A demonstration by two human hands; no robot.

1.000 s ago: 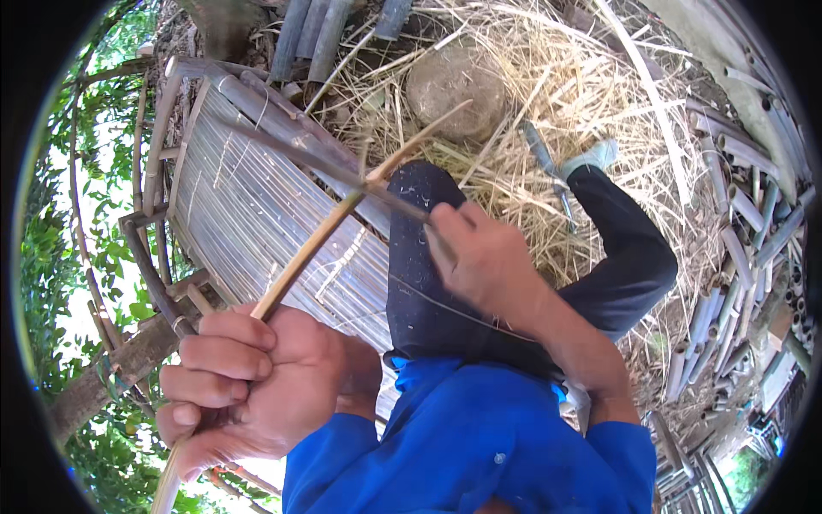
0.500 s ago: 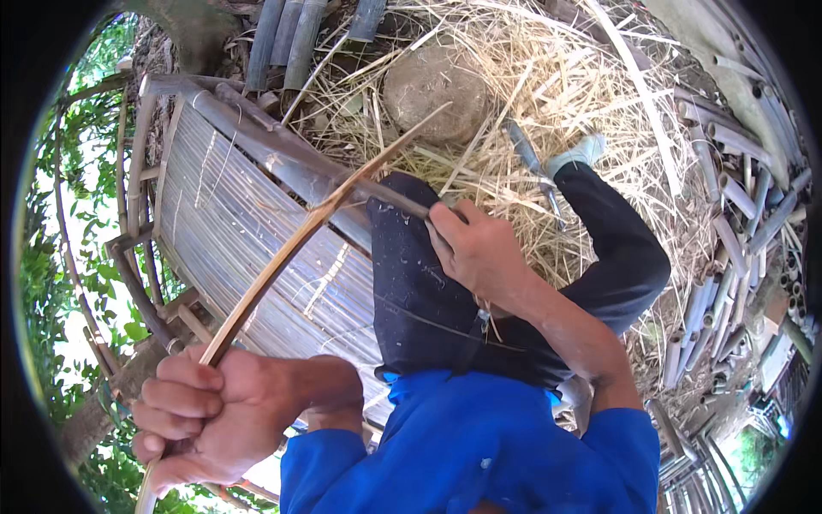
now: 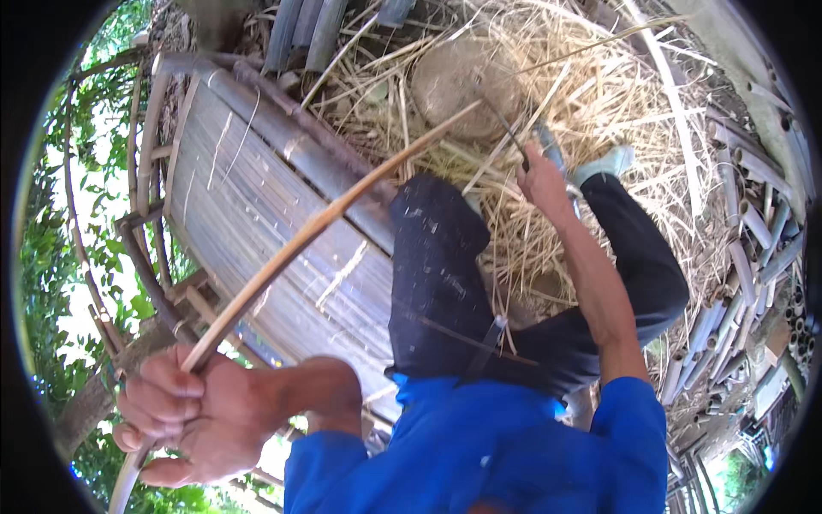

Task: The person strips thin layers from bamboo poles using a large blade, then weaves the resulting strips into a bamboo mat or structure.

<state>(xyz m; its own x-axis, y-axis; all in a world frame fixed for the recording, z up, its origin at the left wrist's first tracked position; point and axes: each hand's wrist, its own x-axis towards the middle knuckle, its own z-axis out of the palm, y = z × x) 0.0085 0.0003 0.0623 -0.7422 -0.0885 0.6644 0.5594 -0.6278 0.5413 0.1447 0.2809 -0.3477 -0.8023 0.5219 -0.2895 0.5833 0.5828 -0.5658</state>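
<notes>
My left hand (image 3: 184, 415) is wrapped around a long bamboo strip (image 3: 308, 231) at the lower left. The strip slants up and away to the right, over the slatted bamboo bench, and its far end is pale. My right hand (image 3: 545, 184) is closed on the handle of a knife (image 3: 509, 130). Its thin dark blade points up and left, with the tip close to the strip's far end; whether they touch I cannot tell. A thin pale sliver (image 3: 599, 43) shows beyond, toward the upper right.
The bamboo bench (image 3: 257, 188) stands to the left of my legs. Ahead is a round wood stump (image 3: 437, 81) amid pale shavings (image 3: 591, 94). Cut bamboo tubes (image 3: 758, 227) are piled on the right; more bamboo poles (image 3: 304, 34) lie at the top.
My right hand has moved forward and right, carrying the knife from the middle of the strip to its far end. The left hand keeps its hold. The view has shifted slightly.
</notes>
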